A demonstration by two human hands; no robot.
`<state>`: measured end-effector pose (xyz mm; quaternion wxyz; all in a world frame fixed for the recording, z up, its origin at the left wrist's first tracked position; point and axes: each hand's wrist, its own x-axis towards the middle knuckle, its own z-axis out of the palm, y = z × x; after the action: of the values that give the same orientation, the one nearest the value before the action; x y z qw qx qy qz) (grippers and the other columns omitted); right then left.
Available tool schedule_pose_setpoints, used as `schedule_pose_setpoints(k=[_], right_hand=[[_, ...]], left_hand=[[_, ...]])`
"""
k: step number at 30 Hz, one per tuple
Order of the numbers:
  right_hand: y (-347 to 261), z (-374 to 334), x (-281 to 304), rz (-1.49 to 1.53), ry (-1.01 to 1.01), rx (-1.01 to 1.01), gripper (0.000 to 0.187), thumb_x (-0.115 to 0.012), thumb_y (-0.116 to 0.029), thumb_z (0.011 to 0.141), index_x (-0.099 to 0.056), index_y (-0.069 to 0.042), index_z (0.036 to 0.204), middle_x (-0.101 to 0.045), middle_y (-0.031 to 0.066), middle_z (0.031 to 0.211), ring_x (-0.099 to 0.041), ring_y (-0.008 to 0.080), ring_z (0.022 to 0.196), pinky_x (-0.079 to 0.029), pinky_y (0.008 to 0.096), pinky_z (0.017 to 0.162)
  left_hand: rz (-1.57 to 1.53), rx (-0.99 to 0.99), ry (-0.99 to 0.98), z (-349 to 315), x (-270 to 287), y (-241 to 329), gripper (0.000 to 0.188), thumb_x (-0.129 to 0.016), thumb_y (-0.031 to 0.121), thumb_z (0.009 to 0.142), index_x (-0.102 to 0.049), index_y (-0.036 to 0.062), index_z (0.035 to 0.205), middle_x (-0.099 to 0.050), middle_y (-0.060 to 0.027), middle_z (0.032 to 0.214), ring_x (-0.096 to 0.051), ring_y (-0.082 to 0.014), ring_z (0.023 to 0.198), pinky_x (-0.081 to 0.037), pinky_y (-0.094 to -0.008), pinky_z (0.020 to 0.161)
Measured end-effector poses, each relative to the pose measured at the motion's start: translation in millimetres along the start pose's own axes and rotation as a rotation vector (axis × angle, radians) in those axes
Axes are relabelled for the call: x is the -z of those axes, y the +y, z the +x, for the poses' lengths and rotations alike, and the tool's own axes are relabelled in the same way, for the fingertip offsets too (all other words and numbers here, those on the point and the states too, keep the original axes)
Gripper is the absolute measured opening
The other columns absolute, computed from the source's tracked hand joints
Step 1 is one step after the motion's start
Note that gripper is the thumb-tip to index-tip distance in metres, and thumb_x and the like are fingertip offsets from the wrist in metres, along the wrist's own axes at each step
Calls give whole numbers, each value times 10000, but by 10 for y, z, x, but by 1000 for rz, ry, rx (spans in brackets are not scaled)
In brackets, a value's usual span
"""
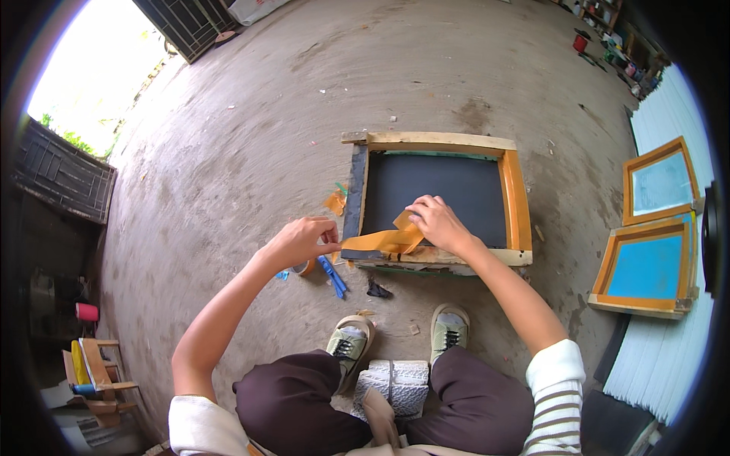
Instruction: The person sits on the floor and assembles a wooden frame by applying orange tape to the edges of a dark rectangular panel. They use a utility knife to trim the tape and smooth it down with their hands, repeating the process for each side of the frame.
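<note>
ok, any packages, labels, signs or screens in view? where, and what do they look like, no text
Printing screen frame: on the floor before the person, wooden rectangle, dark mesh, orange tape on the edges.
Two framed screens: leaning at the right wall, orange-taped frames, blue mesh.
White bag or sack: top edge, far across the floor, partly cut off.
No signs or electronic displays that I can make out.

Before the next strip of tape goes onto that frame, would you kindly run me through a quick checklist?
1. Frame flat on the floor: ok.
2. Left hand pinching the tape end: ok.
3. Right hand pressing tape on the frame's near edge: ok.
4. Tape free of folds: not ok, it is creased near the right hand.
5. Tape roll within reach: ok.
6. Blue tool near the left hand: ok.
</note>
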<state>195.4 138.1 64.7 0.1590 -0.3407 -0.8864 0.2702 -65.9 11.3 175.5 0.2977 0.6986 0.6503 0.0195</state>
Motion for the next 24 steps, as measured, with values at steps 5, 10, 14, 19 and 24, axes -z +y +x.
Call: schedule_pose_setpoints(k=[5,10,14,19,24], right_hand=[[-105,187,-251,-229,-111,-33,271,-557,-264,919,-671,-48,1037,-552,101,1114,-484,281,1070,-440,439,878],[-113,246,-430,-226,-14,-65,274,-560,-280,917,-676,-45,1000,-547,105,1071,-472,281,1060,-429,439,869],[-3,373,-463,-29,98,-220,292,-532,-298,938,-657,-51,1029,-579,124,1087,-522,292,1014,-429,392,877],[-130,472,-271,1059,294,-524,346,-561,-323,915,-552,-88,1169,-612,55,1094,-548,177,978,-437,280,800],[-225,293,192,1405,445,-393,393,-639,-179,835,-491,-177,1199,-583,40,1159,-532,163,1080,-359,374,978]], left_hand=[[-34,-12,2,-7,-107,-86,221,-674,258,842,-627,47,888,-651,-93,889,-631,-220,876,-494,-360,781],[-68,-20,7,-50,-158,-189,215,-675,252,841,-627,50,897,-653,-97,895,-631,-233,880,-490,-362,772],[-159,-66,28,-22,-231,-245,222,-679,251,839,-628,42,894,-653,-100,882,-635,-233,858,-495,-357,756],[-238,-97,89,-92,-323,-377,238,-697,239,824,-617,20,869,-655,-118,845,-642,-265,819,-495,-369,741],[-339,-86,80,-185,-281,-352,261,-705,258,837,-622,17,893,-674,-119,859,-659,-229,836,-508,-350,755]])
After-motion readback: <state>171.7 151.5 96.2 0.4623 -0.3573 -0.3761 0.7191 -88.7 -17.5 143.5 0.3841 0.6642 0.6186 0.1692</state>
